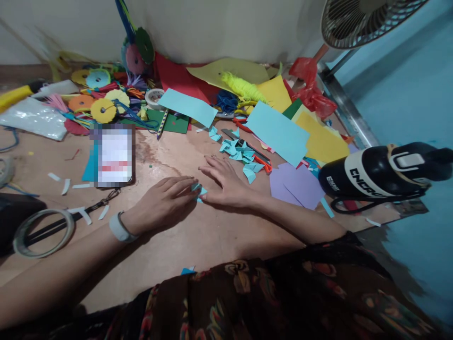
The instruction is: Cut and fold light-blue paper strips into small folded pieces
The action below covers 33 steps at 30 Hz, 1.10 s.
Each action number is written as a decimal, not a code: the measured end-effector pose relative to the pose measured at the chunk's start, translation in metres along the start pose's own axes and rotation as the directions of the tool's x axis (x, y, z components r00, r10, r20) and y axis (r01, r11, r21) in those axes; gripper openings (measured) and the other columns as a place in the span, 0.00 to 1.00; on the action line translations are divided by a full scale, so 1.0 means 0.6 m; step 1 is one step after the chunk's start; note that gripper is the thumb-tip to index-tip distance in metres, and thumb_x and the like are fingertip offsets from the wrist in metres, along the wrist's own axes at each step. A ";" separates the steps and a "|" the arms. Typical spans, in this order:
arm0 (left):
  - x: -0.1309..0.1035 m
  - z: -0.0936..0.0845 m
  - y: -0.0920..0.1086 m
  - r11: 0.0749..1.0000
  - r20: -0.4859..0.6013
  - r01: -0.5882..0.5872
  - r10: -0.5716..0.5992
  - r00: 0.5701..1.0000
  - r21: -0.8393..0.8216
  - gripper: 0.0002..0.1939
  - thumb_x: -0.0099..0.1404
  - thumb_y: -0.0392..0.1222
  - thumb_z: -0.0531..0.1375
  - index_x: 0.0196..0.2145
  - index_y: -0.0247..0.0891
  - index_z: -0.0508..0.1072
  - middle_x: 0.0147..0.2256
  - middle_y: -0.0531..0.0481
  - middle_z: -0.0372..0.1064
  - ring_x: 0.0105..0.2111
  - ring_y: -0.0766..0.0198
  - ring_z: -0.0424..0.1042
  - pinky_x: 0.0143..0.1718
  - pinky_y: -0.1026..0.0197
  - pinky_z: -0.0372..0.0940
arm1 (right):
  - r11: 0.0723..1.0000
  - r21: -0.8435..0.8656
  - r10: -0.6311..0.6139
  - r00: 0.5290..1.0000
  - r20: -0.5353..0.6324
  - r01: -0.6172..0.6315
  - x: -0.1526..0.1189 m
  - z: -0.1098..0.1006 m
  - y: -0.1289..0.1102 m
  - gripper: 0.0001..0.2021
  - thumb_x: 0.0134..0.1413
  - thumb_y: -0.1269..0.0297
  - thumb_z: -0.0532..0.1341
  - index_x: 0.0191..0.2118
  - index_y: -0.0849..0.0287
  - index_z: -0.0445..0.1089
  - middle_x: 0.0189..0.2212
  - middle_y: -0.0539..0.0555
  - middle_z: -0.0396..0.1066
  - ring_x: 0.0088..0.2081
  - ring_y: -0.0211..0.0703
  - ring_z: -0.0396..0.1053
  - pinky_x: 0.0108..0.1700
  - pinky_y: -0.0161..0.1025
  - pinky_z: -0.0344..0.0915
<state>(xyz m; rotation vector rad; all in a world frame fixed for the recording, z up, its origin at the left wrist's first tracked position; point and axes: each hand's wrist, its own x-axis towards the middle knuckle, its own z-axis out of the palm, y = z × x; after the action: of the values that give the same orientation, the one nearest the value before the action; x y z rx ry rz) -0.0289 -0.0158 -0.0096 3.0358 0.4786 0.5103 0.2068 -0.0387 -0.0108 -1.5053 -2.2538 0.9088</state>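
A small light-blue paper piece (200, 192) lies on the wooden table (212, 231), between my two hands. My left hand (164, 200), with a grey band on the wrist, rests over its left side, fingers together and pressed on the paper. My right hand (228, 184) lies flat with its fingers spread, its thumb at the paper's right edge. Part of the paper is hidden under the left fingertips. Beyond the right hand sits a heap of small folded light-blue pieces (237, 148).
Light-blue sheets (278, 132), purple paper (297, 186) and a black bottle (371, 172) are on the right. A phone (115, 156) and tape roll (44, 233) lie left. Orange scissors (262, 163), yarn (244, 87) and paper flowers (103, 111) are farther back.
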 end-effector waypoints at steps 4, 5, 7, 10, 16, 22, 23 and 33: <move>0.000 0.003 -0.002 1.000 0.032 0.001 0.000 0.999 -0.023 0.13 0.70 0.39 0.56 0.50 0.33 0.71 0.51 0.37 0.72 0.47 0.52 0.74 0.46 0.51 0.71 | 0.993 -0.063 -0.098 0.995 -0.029 0.096 -0.007 0.013 0.007 0.43 0.50 0.41 0.65 0.66 0.61 0.57 0.70 0.66 0.45 0.72 0.57 0.39 0.70 0.62 0.31; 0.001 0.003 -0.002 1.000 0.025 0.010 -0.010 1.000 -0.007 0.12 0.70 0.38 0.56 0.49 0.33 0.72 0.49 0.38 0.74 0.44 0.53 0.74 0.44 0.51 0.71 | 0.992 -0.076 -0.107 0.993 -0.041 0.104 -0.007 0.014 0.012 0.42 0.51 0.41 0.64 0.65 0.61 0.58 0.70 0.66 0.46 0.71 0.57 0.41 0.70 0.62 0.32; 0.002 0.002 -0.001 0.999 -0.008 0.041 -0.041 0.999 0.034 0.10 0.69 0.37 0.57 0.46 0.34 0.73 0.45 0.40 0.75 0.41 0.54 0.74 0.41 0.53 0.70 | 0.991 -0.098 -0.100 0.992 -0.078 0.093 -0.002 0.013 0.028 0.40 0.52 0.40 0.64 0.64 0.62 0.60 0.69 0.67 0.50 0.71 0.58 0.44 0.70 0.62 0.34; 0.004 -0.001 0.006 0.995 -0.031 0.067 -0.065 0.997 0.076 0.08 0.68 0.37 0.57 0.43 0.35 0.74 0.39 0.43 0.76 0.37 0.57 0.74 0.37 0.55 0.68 | 0.994 -0.098 -0.070 0.983 -0.172 0.054 0.008 0.005 0.054 0.36 0.54 0.43 0.64 0.62 0.60 0.62 0.67 0.66 0.54 0.69 0.58 0.49 0.69 0.62 0.42; 0.004 0.000 0.019 0.990 -0.032 0.080 -0.077 0.997 0.115 0.08 0.67 0.36 0.57 0.43 0.35 0.73 0.38 0.43 0.74 0.37 0.57 0.73 0.37 0.55 0.69 | 0.996 0.064 -0.036 0.942 -0.333 0.061 0.011 -0.008 0.050 0.16 0.60 0.58 0.61 0.52 0.57 0.70 0.59 0.61 0.65 0.61 0.53 0.61 0.64 0.57 0.57; 0.002 0.007 0.021 0.993 -0.035 0.104 -0.103 0.994 0.047 0.11 0.68 0.35 0.57 0.47 0.33 0.72 0.39 0.41 0.74 0.38 0.56 0.72 0.39 0.55 0.72 | 0.818 0.574 0.102 0.979 -0.175 0.017 -0.008 -0.003 0.010 0.17 0.61 0.67 0.54 0.55 0.58 0.64 0.53 0.59 0.70 0.52 0.43 0.71 0.54 0.47 0.70; 0.002 0.008 0.021 0.993 -0.043 0.106 -0.104 0.994 0.045 0.10 0.68 0.35 0.56 0.46 0.33 0.73 0.38 0.41 0.73 0.37 0.57 0.72 0.37 0.55 0.72 | 0.812 0.584 0.109 0.983 -0.151 -0.001 -0.010 -0.003 0.008 0.18 0.60 0.69 0.54 0.56 0.58 0.64 0.54 0.58 0.70 0.53 0.43 0.71 0.55 0.47 0.70; 0.005 0.011 0.024 0.991 -0.042 0.125 -0.123 0.992 0.050 0.11 0.69 0.35 0.55 0.46 0.30 0.73 0.37 0.40 0.72 0.35 0.57 0.71 0.34 0.57 0.71 | 0.873 0.487 0.091 0.993 -0.081 -0.040 -0.010 -0.006 0.007 0.27 0.52 0.76 0.54 0.59 0.60 0.62 0.53 0.59 0.71 0.50 0.43 0.71 0.53 0.47 0.70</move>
<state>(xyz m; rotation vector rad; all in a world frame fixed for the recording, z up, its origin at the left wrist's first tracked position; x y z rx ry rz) -0.0197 -0.0287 -0.0140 3.0248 0.6881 0.5587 0.2142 -0.0415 -0.0098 -1.3590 -1.7312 1.2703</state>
